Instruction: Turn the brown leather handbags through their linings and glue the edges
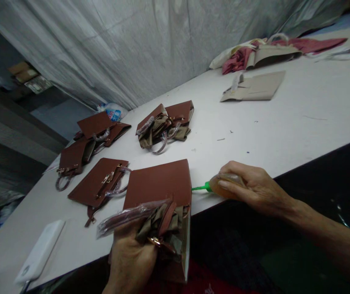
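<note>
My left hand (130,257) grips the open mouth of a brown leather handbag (159,183) at the near table edge, fingers closed around its plastic-wrapped handle and olive lining. My right hand (248,185) is closed on a small squeeze bottle (220,187) of amber liquid. Its green nozzle (200,188) points left and touches the bag's right edge.
Several more brown handbags (99,183) lie on the white table (285,126) to the left and behind. A white power bank (41,251) sits near the front left. Beige bag pieces (254,87) and pink fabric (239,59) lie far right. A grey plastic sheet (147,45) hangs behind.
</note>
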Action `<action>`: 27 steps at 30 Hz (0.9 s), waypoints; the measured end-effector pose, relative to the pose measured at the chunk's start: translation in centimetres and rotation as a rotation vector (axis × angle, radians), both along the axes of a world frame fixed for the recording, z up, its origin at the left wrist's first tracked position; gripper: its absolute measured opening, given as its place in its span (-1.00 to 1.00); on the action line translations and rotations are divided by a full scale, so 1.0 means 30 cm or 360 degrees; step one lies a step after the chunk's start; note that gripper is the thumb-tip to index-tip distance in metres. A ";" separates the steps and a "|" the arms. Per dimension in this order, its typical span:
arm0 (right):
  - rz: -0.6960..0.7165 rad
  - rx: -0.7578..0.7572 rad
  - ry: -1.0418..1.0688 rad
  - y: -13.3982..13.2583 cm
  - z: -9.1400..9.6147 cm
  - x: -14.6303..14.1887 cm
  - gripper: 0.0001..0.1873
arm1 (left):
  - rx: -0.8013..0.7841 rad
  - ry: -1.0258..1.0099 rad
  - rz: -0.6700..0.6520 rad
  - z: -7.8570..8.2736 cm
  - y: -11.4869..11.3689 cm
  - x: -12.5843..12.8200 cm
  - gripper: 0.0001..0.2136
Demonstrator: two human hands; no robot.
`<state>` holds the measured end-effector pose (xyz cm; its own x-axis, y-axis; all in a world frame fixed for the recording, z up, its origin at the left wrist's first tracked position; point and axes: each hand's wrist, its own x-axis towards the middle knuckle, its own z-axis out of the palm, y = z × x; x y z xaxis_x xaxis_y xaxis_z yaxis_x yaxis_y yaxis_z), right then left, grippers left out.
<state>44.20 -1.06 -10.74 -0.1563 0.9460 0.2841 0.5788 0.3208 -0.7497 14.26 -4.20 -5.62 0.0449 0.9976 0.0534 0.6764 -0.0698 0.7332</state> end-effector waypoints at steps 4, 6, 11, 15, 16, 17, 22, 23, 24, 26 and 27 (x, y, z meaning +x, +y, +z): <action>0.0091 0.0062 -0.0009 0.010 -0.024 -0.005 -0.79 | -0.0030 0.0049 -0.0076 0.000 0.000 0.006 -0.72; 0.0066 0.0117 -0.0008 0.009 -0.031 -0.006 -0.77 | -0.0001 0.0077 -0.0108 0.009 -0.001 0.005 -0.71; -0.0173 -0.0026 0.0354 -0.010 -0.030 0.036 -0.70 | 0.0184 0.0198 -0.0366 0.125 0.021 -0.049 -0.64; -0.0537 -0.0314 0.1129 -0.011 -0.020 0.086 -0.65 | 0.0411 0.0576 -0.0570 0.295 0.086 -0.126 -0.53; -0.0599 -0.0390 0.1347 -0.007 -0.017 0.095 -0.65 | 0.0450 0.0667 -0.0629 0.338 0.109 -0.139 -0.55; -0.0650 -0.0465 0.1549 -0.003 -0.012 0.102 -0.67 | 0.0493 0.0751 -0.0699 0.378 0.134 -0.148 -0.60; -0.0727 -0.0717 0.2210 0.028 0.036 0.091 -0.77 | 0.0659 0.1067 -0.1011 0.525 0.247 -0.126 -0.92; -0.0712 -0.0739 0.2280 0.036 0.051 0.083 -0.76 | 0.0710 0.1100 -0.1081 0.544 0.261 -0.112 -0.91; -0.0672 -0.0755 0.2338 0.045 0.067 0.075 -0.74 | 0.0765 0.1131 -0.1180 0.560 0.269 -0.095 -0.89; -0.0547 -0.0741 0.2454 0.069 0.099 0.065 -0.70 | 0.0898 0.1213 -0.1422 0.585 0.269 -0.054 -0.84; -0.0451 -0.0714 0.2508 0.086 0.113 0.064 -0.69 | 0.0979 0.1279 -0.1544 0.592 0.261 -0.033 -0.82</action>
<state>46.13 1.51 -7.35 0.1810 0.9371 -0.2984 -0.7875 -0.0437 -0.6148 13.27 3.63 12.15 0.9206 0.3786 0.0959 0.3892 -0.9097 -0.1449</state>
